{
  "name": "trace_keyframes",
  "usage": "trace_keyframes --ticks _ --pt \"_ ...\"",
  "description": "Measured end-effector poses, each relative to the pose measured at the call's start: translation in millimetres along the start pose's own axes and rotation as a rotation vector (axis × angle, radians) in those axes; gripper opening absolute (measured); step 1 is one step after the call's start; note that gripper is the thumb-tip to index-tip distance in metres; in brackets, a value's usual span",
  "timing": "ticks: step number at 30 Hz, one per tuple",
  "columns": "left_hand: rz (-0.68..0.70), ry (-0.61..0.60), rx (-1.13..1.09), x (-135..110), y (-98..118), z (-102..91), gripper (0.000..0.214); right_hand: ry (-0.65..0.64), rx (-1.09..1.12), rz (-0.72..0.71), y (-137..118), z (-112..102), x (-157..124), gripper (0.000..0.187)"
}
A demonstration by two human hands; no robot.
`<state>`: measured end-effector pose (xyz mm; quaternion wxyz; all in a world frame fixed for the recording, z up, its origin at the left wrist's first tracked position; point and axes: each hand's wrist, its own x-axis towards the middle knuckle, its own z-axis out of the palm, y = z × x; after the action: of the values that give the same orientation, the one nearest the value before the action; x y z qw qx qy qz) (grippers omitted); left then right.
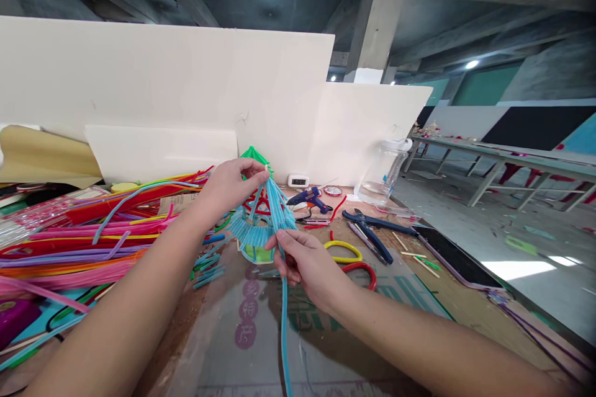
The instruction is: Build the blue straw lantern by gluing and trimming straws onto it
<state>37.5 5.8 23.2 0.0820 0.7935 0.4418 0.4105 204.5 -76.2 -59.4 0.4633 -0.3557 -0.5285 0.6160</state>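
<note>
A small model made of blue pipe cleaners (261, 223), with red struts, a green tip and a green-yellow base, stands in front of me. My left hand (230, 189) pinches its top near a wooden stick end. My right hand (302, 263) pinches a long blue pipe cleaner (284, 322) that runs from the model's side down toward me. Short cut blue pieces (209, 263) lie beside the model.
A heap of coloured pipe cleaners (79, 242) fills the left. A blue glue gun (310, 198), blue-handled pliers (367, 232), yellow and red loops (347, 254), a phone (454, 257), a clear jar (384, 170) and white boards (186, 87) surround the work. The table edge runs along the right.
</note>
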Motion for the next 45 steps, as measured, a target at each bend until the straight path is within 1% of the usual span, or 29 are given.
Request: trace_keyframes --ticks 6,13,23,33,36,41,45 --pt "-0.007 -0.004 -0.015 0.2 -0.4 -0.6 0.038 0.036 0.015 0.006 1.4 -3.3 4.7 0.033" --pt "-0.02 0.005 0.006 -0.7 -0.5 -0.8 0.038 0.043 0.039 -0.064 2.3 -2.5 0.6 0.031" --pt "-0.026 0.006 0.014 -0.6 2.2 -1.0 0.039 0.026 0.015 -0.026 1.5 -0.2 1.4 0.031" --pt "-0.033 0.005 0.02 -0.6 2.1 -1.5 0.038 0.017 0.011 -0.002 4.2 -4.4 5.8 0.033" --pt "-0.038 -0.014 0.028 -0.2 1.7 -4.5 0.038 0.005 -0.011 0.0 3.3 -5.0 6.0 0.034" --pt "-0.049 -0.083 0.017 -0.2 -1.5 -10.2 0.042 -0.004 -0.025 -0.003 2.9 -4.9 5.3 0.033" --pt "-0.022 -0.105 0.046 -1.6 0.1 -9.0 0.045 -0.006 -0.037 -0.008 4.1 -4.8 5.1 0.034"
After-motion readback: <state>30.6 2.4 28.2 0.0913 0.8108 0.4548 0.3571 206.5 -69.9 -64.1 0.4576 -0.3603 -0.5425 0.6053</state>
